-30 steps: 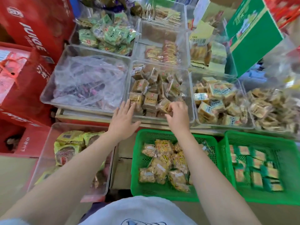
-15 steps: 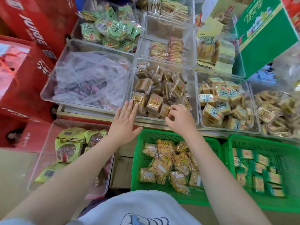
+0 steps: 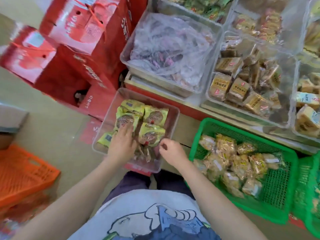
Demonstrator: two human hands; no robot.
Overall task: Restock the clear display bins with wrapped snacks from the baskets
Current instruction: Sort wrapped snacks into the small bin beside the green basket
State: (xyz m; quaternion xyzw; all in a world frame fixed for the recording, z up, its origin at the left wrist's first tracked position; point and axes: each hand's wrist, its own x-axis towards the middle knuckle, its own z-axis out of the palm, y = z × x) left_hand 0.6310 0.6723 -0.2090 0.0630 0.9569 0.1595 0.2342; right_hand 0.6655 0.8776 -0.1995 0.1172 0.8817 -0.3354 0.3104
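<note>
Head view, the only one: your left hand reaches down into the low bin at centre frame, fingers laid over the yellow-green packs inside. It looks to be pressing on or gathering them, but the frame is blurred and I cannot tell whether the fingers are curled round a pack. Your right hand hovers at that bin's near right corner with fingers loosely curled; whether it pinches anything is too unclear to say.

That bin sits low, in front of the shelf, probably so you can work it from above. To its right, lower right of the frame, the green basket holds gold-wrapped snacks, within easy reach of your right arm. Upper right, on the raised shelf, the display bins stand side by side: one with brown packs, and to its left one holding a crumpled clear bag.

Red cartons fill the upper left, and an orange crate lies at the left edge.

My judgement: you are tidying or picking up packs in the low bin.
</note>
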